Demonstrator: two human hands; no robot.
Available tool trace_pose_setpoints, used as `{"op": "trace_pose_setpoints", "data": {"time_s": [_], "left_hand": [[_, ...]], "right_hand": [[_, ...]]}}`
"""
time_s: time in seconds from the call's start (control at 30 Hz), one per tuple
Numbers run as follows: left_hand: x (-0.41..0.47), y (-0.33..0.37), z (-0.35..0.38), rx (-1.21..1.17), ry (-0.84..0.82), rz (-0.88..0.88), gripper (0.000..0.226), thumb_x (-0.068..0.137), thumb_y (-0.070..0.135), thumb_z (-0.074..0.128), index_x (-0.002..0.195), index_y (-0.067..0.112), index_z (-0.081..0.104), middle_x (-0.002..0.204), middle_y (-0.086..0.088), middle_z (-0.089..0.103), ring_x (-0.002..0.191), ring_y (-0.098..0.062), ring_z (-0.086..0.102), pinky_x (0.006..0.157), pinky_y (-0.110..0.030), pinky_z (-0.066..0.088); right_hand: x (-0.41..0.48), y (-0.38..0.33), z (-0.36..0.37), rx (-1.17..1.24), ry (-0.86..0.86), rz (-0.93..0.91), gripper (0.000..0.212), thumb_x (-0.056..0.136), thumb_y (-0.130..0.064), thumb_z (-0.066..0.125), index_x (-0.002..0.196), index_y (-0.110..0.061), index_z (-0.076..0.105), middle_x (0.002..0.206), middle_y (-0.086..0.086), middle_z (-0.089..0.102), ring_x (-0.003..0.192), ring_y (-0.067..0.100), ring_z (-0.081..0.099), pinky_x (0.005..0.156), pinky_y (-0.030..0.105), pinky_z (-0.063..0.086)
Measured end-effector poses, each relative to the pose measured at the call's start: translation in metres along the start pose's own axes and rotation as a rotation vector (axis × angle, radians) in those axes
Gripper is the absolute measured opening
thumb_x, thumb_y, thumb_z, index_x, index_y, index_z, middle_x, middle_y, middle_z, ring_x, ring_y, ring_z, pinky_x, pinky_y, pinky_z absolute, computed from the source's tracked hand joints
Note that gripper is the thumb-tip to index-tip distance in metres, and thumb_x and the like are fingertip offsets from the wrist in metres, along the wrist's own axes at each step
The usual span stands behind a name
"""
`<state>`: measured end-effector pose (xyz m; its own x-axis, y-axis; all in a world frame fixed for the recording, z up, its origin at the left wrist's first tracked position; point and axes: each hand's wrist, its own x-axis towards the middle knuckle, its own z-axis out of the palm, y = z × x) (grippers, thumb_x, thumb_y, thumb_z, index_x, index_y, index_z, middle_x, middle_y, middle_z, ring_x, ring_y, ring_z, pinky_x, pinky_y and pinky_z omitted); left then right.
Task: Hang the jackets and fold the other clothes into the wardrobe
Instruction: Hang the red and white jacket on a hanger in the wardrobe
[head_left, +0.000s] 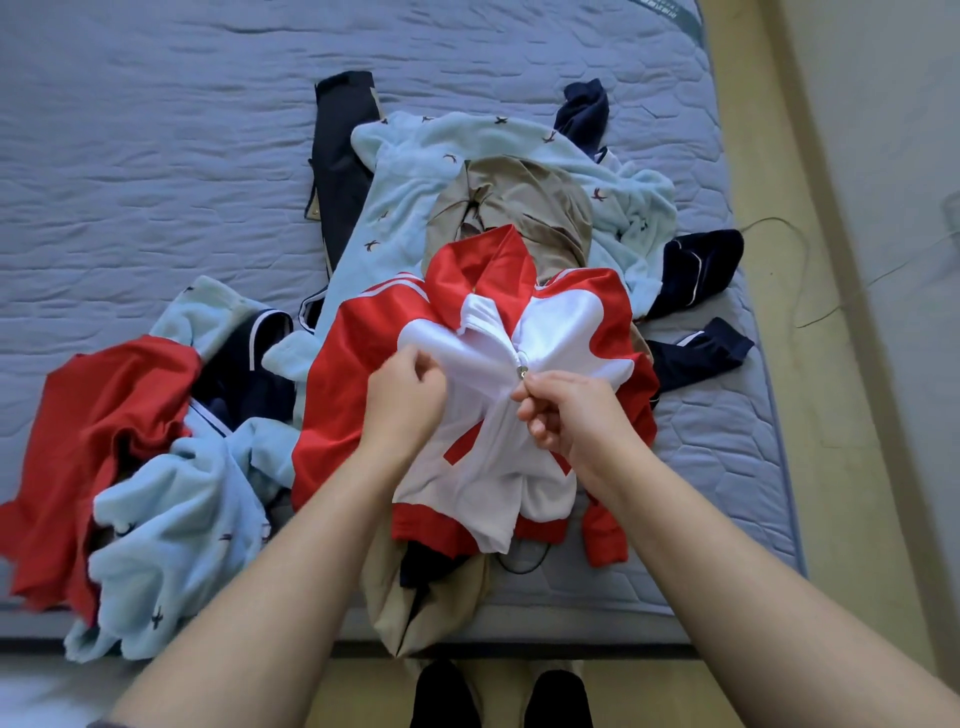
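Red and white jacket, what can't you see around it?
Head view only.
The zip of the red and white jacket: part hidden by fingers of the right hand.
The beige garment: mostly under the jacket.
The navy clothes: partly under the light blue fleece.
The wardrobe: out of frame.

A blue quilted mattress, a thin cable on the floor.

**No legible text**

The only lettering is a strip of pale characters on the mattress edge band, far above and to the right of the red and white jacket, and it is too blurred to read. The light blue garment behind the jacket bears small dark embroidered marks, not letters.
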<state>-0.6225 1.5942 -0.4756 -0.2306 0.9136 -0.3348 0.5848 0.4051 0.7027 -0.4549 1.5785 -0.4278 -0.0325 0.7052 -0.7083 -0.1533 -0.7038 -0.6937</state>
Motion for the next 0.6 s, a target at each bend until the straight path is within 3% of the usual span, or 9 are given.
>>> {"op": "trace_pose_setpoints", "data": {"time_s": [0.07, 0.13, 0.17, 0.23, 0.3, 0.37, 0.43, 0.5, 0.6], "left_hand": [[0.019, 0.040, -0.007, -0.172, -0.037, -0.109, 0.024, 0.086, 0.029, 0.052, 0.074, 0.008, 0.056, 0.074, -0.012, 0.065, 0.066, -0.029, 0.060, 0.063, -0.036, 0.051], [0.027, 0.065, -0.002, -0.223, -0.277, -0.367, 0.033, 0.088, 0.042, 0.057, 0.080, 0.010, 0.056, 0.072, -0.009, 0.061, 0.056, -0.021, 0.058, 0.053, -0.028, 0.048], [0.026, 0.071, 0.003, -0.254, -0.390, -0.491, 0.033, 0.089, 0.041, 0.058, 0.083, 0.009, 0.054, 0.070, -0.007, 0.058, 0.055, -0.017, 0.056, 0.049, -0.025, 0.047], [0.023, 0.072, 0.011, -0.390, -0.473, -0.640, 0.018, 0.092, 0.021, 0.055, 0.082, 0.008, 0.049, 0.068, -0.005, 0.051, 0.056, -0.012, 0.052, 0.045, -0.019, 0.047], [0.016, 0.071, 0.012, -0.614, -0.420, -0.676, 0.010, 0.091, 0.002, 0.045, 0.083, 0.007, 0.048, 0.071, -0.006, 0.048, 0.059, -0.013, 0.051, 0.045, -0.020, 0.048], [0.004, 0.070, 0.008, -0.872, -0.342, -0.654, 0.018, 0.090, -0.006, 0.039, 0.081, 0.009, 0.043, 0.075, -0.007, 0.047, 0.062, -0.015, 0.051, 0.049, -0.025, 0.050], [-0.015, 0.066, -0.002, -1.019, -0.383, -0.617, 0.022, 0.088, -0.009, 0.034, 0.080, 0.008, 0.044, 0.074, -0.007, 0.049, 0.063, -0.016, 0.053, 0.051, -0.023, 0.051], [-0.034, 0.056, -0.012, -1.055, -0.492, -0.575, 0.020, 0.084, -0.008, 0.032, 0.085, -0.001, 0.051, 0.071, -0.013, 0.056, 0.063, -0.019, 0.060, 0.057, -0.024, 0.056], [-0.059, 0.038, -0.031, -1.155, -0.606, -0.545, 0.030, 0.074, 0.004, 0.043, 0.099, -0.005, 0.057, 0.086, -0.020, 0.062, 0.079, -0.031, 0.063, 0.075, -0.039, 0.057]], "right_hand": [[-0.008, 0.002, -0.002, -0.048, 0.005, -0.017, 0.026, 0.095, -0.010, 0.051, 0.073, -0.004, 0.064, 0.054, 0.003, 0.056, 0.039, 0.008, 0.043, 0.039, 0.016, 0.033], [-0.020, 0.004, -0.002, -0.081, 0.019, -0.038, 0.026, 0.095, -0.009, 0.051, 0.073, -0.004, 0.064, 0.054, 0.003, 0.057, 0.038, 0.008, 0.043, 0.039, 0.016, 0.033], [-0.025, 0.005, -0.001, -0.099, 0.022, -0.052, 0.027, 0.095, -0.009, 0.051, 0.072, -0.004, 0.063, 0.053, 0.003, 0.056, 0.038, 0.008, 0.043, 0.039, 0.016, 0.032], [-0.034, 0.011, -0.001, -0.175, 0.024, -0.075, 0.027, 0.095, -0.008, 0.051, 0.071, -0.004, 0.062, 0.052, 0.001, 0.057, 0.037, 0.008, 0.043, 0.038, 0.016, 0.032], [-0.041, 0.018, -0.004, -0.265, 0.027, -0.049, 0.028, 0.094, -0.008, 0.051, 0.069, -0.004, 0.062, 0.050, 0.001, 0.057, 0.038, 0.008, 0.045, 0.038, 0.016, 0.032], [-0.044, 0.027, -0.011, -0.375, 0.049, 0.047, 0.026, 0.091, -0.007, 0.053, 0.066, -0.005, 0.060, 0.048, 0.002, 0.056, 0.043, 0.012, 0.047, 0.038, 0.017, 0.034], [-0.040, 0.029, -0.021, -0.567, 0.106, 0.117, 0.021, 0.086, -0.011, 0.052, 0.067, -0.007, 0.060, 0.052, 0.002, 0.056, 0.054, 0.018, 0.050, 0.047, 0.020, 0.039], [-0.034, 0.027, -0.028, -0.789, 0.220, 0.047, 0.014, 0.086, -0.024, 0.052, 0.079, -0.013, 0.057, 0.073, 0.002, 0.061, 0.072, 0.021, 0.054, 0.062, 0.028, 0.042], [-0.029, 0.017, -0.015, -0.802, 0.455, -0.214, 0.029, 0.081, -0.037, 0.058, 0.101, -0.019, 0.048, 0.107, 0.004, 0.058, 0.101, 0.026, 0.054, 0.086, 0.042, 0.045]]}}
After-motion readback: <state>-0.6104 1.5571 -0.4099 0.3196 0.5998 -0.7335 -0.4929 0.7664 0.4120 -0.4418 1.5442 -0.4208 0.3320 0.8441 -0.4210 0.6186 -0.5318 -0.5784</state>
